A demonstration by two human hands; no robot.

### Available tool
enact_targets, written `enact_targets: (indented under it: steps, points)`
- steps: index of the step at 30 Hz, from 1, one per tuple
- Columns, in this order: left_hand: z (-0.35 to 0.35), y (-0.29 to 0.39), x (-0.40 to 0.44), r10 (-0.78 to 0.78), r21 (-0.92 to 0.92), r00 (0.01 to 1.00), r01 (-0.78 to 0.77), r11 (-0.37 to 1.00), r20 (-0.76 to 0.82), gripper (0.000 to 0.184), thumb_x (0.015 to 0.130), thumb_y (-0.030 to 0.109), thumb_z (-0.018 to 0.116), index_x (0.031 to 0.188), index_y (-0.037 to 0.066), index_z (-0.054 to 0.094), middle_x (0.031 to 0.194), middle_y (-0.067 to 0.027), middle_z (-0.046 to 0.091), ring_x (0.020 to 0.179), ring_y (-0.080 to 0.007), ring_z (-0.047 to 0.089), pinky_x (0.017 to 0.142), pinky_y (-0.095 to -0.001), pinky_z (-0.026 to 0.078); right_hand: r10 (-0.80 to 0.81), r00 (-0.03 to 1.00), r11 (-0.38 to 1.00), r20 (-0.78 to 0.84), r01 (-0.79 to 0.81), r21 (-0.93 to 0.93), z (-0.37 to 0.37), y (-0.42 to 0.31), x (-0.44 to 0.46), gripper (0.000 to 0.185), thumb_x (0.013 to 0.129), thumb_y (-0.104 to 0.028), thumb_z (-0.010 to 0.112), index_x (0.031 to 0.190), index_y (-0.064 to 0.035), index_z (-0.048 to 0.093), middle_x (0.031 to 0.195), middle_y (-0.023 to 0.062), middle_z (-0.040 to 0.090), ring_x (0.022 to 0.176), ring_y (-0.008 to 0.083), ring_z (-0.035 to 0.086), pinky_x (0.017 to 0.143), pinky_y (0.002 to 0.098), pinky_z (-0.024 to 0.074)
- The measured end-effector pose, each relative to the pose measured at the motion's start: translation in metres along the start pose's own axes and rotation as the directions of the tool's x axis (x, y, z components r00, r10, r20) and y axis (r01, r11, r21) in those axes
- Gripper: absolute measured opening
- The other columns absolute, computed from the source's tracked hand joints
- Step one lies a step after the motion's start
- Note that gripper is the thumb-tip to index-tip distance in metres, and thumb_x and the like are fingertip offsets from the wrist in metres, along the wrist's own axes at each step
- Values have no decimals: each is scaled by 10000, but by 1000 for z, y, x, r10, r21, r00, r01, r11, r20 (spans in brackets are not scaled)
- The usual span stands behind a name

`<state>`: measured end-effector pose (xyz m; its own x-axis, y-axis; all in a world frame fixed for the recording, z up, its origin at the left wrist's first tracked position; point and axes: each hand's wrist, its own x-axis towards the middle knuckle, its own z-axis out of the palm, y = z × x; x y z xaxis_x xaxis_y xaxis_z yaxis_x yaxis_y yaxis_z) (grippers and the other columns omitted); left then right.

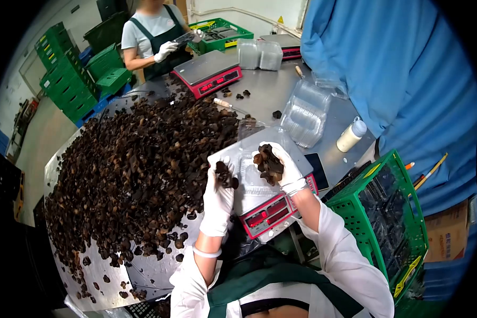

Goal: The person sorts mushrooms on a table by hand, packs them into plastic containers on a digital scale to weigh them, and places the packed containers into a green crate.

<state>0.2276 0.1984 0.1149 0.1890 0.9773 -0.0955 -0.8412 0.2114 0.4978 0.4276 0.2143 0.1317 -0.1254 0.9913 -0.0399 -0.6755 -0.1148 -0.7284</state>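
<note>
My left hand (218, 199), in a white glove, is closed around a few dark brown wood ear mushrooms (227, 176) at the left side of the scale. A larger clump of wood ear mushrooms (269, 165) rests in my gloved right hand (289, 170), fingers curled round it. Between and below both hands, a clear plastic tray (255, 186) sits on the metal plate of a red scale (272, 214) with a lit display. The big heap of wood ear mushrooms (148, 169) spreads over the steel table to the left of my left hand.
Stacked clear trays (306, 114), a white bottle (351, 135) and a dark phone (317, 170) lie to the right. A green crate (381, 212) of packed trays stands at lower right. Across the table, a gloved co-worker (156, 40) stands by a second red scale (209, 73).
</note>
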Motion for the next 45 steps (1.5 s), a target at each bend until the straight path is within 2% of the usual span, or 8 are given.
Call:
enact_targets:
  steps: [4,15,22,26,30,33,40,45]
  points:
    - [8,-29,14,51,240,998,-60,969,43,570,1013,403,357,1443,31,314,1504,-138,289,1395,-246,245,1152,-379,153,-220,975,892,26,211,-400,-23,-13,9,309,980,-206,422,1212,-27,515,1104,142,612,1038,214,598,947,325,457]
    - [-34,30,-70,280,501,944,-159,851,-176,530,978,426,449,1354,53,444,1329,-140,487,1259,-235,436,1047,-404,349,-194,981,877,25,185,-443,-31,-52,-9,311,1009,-236,423,1110,13,580,932,93,658,889,151,639,828,269,498]
    - [-144,87,-235,740,859,456,128,496,-495,268,957,282,537,1074,57,625,1023,-19,626,925,-114,552,824,-284,422,64,978,531,200,136,-836,17,-17,-53,142,899,-98,613,1006,-9,638,911,59,656,807,97,610,761,246,490]
    - [-167,61,-258,577,841,635,506,191,-513,152,852,159,660,937,34,645,883,-63,634,820,-153,559,775,-294,441,549,796,499,255,-67,-864,62,71,-69,197,839,-93,672,1026,-32,660,908,88,651,843,170,641,760,290,514]
    - [-152,39,-229,401,851,916,192,-488,23,398,710,138,735,1089,65,638,1110,-114,595,991,-310,544,845,-398,456,616,515,70,596,718,-693,61,170,-88,433,729,-236,745,1126,-138,602,1154,109,530,1006,272,566,796,354,521]
    - [-169,32,-224,340,842,930,67,-535,142,322,702,111,711,1015,78,648,1045,-79,614,936,-278,563,792,-386,458,670,417,-50,614,851,-523,57,202,-95,365,680,-229,730,1004,-142,585,1096,80,504,1010,261,520,775,354,523]
    - [-199,54,-248,528,908,829,62,-415,185,322,736,90,693,1054,78,643,1006,-76,614,933,-278,569,792,-382,463,314,736,177,600,576,-798,79,220,-62,270,773,-112,588,1043,-114,568,917,100,561,826,313,573,708,403,503]
    - [-208,73,-229,362,864,914,26,-503,184,408,757,162,685,1150,84,602,1117,-95,587,1009,-293,546,833,-388,461,366,671,-170,645,730,-662,123,280,-48,449,770,-229,653,1208,-179,568,1142,78,544,1054,266,526,785,374,499]
